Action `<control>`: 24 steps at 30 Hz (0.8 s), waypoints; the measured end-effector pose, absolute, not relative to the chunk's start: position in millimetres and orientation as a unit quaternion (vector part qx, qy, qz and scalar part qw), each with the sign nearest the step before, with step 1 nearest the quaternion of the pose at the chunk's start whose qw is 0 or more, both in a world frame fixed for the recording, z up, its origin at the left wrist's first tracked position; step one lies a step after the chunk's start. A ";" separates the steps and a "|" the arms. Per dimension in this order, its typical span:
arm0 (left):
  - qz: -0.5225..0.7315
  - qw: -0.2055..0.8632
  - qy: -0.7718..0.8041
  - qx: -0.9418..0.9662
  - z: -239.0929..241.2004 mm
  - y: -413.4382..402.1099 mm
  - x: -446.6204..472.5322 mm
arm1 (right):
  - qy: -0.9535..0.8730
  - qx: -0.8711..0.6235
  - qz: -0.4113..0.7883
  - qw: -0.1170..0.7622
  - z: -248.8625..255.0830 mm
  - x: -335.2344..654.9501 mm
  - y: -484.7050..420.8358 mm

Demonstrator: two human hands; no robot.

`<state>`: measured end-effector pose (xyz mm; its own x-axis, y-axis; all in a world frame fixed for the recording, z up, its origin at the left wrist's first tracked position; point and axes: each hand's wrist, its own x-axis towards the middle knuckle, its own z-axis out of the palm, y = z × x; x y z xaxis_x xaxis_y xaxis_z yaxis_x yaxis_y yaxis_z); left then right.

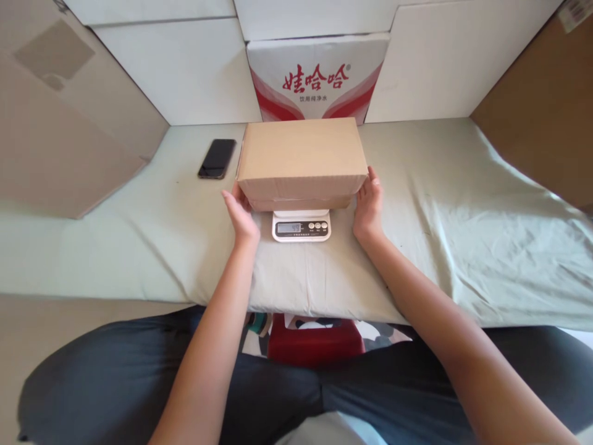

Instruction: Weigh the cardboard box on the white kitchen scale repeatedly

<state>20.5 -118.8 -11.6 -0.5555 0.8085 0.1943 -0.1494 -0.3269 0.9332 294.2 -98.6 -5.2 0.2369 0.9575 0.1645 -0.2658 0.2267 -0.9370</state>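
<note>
Brown carton (303,154) resting on white scale (301,227) at your 12 o'clock, your left hand (244,217) uncurled at its 8 o'clock, your right hand (369,203) likewise uncurled at its 4 o'clock.

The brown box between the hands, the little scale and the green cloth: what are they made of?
The brown box looks like matte cardboard: tan sides, creased edge. The little scale seems smooth white plastic, judging by its even, rounded body. The green cloth looks like thin, dull fabric because it wrinkles softly; cotton or synthetic, I can't tell.
</note>
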 end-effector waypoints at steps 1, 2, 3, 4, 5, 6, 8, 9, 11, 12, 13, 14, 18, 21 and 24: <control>0.739 0.324 0.480 0.345 -11.1 -118.6 21.1 | -0.414 -0.419 0.459 0.665 -5.8 294.6 -97.7; 0.739 0.324 0.478 0.347 -10.3 -118.4 22.0 | -0.415 -0.420 0.458 0.665 -6.2 295.1 -96.9; 0.740 0.323 0.476 0.348 -9.4 -118.2 23.2 | -0.416 -0.420 0.458 0.664 -6.5 295.6 -96.3; 0.742 0.323 0.474 0.347 -8.4 -118.1 24.7 | -0.416 -0.421 0.457 0.664 -6.6 296.1 -95.8; 0.744 0.323 0.472 0.345 -7.1 -118.0 26.1 | -0.416 -0.422 0.457 0.663 -6.6 296.5 -95.5; 0.746 0.324 0.472 0.340 -5.7 -118.1 27.6 | -0.416 -0.423 0.458 0.662 -6.5 296.9 -95.3; 0.749 0.328 0.475 0.325 -2.3 -119.0 30.0 | -0.417 -0.420 0.461 0.661 -6.0 297.3 -95.5; 0.750 0.331 0.478 0.317 -0.3 -119.8 30.9 | -0.418 -0.418 0.462 0.661 -5.6 297.2 -95.8; 0.751 0.335 0.482 0.302 3.6 -121.8 32.7 | -0.420 -0.412 0.465 0.661 -4.6 296.7 -96.9; 0.753 0.336 0.481 0.298 5.3 -123.0 33.7 | -0.421 -0.410 0.467 0.660 -3.9 296.3 -97.5; 0.755 0.337 0.479 0.296 6.7 -124.3 34.9 | -0.420 -0.409 0.470 0.660 -3.0 295.8 -98.1; 0.756 0.338 0.476 0.296 7.7 -125.5 36.4 | -0.419 -0.408 0.473 0.659 -1.9 295.2 -98.7; 0.757 0.348 0.461 0.304 7.8 -129.2 43.1 | -0.404 -0.406 0.484 0.662 2.7 293.8 -100.0; 0.758 0.351 0.454 0.309 6.2 -130.2 45.3 | -0.402 -0.407 0.482 0.663 3.9 294.1 -100.1; 0.757 0.344 0.454 0.319 6.2 -130.1 44.4 | -0.413 -0.407 0.487 0.653 2.7 295.3 -99.7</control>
